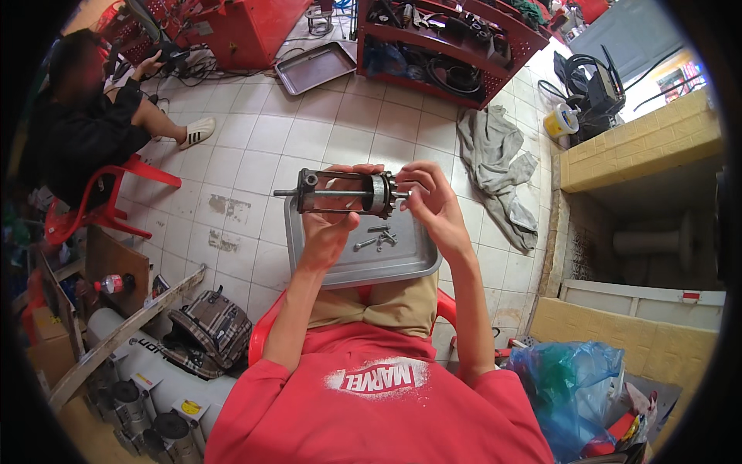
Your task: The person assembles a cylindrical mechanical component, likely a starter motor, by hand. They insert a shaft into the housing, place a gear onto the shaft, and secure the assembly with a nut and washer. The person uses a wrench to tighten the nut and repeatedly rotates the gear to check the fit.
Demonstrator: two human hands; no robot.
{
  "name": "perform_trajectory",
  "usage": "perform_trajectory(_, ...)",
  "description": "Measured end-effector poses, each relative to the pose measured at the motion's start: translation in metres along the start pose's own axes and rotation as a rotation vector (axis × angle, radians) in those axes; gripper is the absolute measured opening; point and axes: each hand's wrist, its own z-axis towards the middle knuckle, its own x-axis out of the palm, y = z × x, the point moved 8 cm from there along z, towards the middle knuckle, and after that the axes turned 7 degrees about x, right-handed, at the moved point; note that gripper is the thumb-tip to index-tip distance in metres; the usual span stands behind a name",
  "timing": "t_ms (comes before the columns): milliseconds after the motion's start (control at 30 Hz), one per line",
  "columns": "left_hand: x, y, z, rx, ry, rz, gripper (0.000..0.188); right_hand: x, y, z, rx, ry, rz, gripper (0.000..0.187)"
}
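A metal mechanical assembly is held level above my lap. It has an open rectangular frame, a long central rod and a toothed ring at its right end. My left hand grips the frame from below, fingers wrapped round it. My right hand is at the toothed end, thumb and fingers closed on the short shaft tip that sticks out there. Below them, a grey metal tray rests on my lap. Several loose bolts and small metal parts lie in it.
A person sits on a red plastic chair at the far left. Another tray and a grey cloth lie on the tiled floor. Beyond stands a red tool shelf. A blue plastic bag is near right; a plaid bag is near left.
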Motion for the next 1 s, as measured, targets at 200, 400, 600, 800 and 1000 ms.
perform_trajectory(200, 0.005, 0.012, -0.004, -0.032, -0.033, -0.069, 0.068, -0.015, -0.026, 0.0, 0.02, -0.031, -0.219, 0.017)
perform_trajectory(400, -0.002, 0.017, -0.013, -0.02, -0.027, -0.024, 0.069, -0.006, -0.013, -0.008, -0.088, -0.115, -0.153, 0.013)
perform_trajectory(600, -0.006, 0.025, -0.017, -0.051, -0.058, -0.079, 0.067, -0.019, -0.051, -0.003, 0.122, 0.046, -0.248, 0.014)
perform_trajectory(800, -0.014, 0.024, -0.016, -0.063, -0.06, 0.016, 0.068, -0.017, -0.046, -0.002, 0.07, -0.086, 0.037, 0.021)
perform_trajectory(1000, -0.011, 0.024, -0.014, -0.065, -0.021, 0.024, 0.067, -0.026, -0.086, 0.0, 0.218, 0.035, 0.063, 0.029)
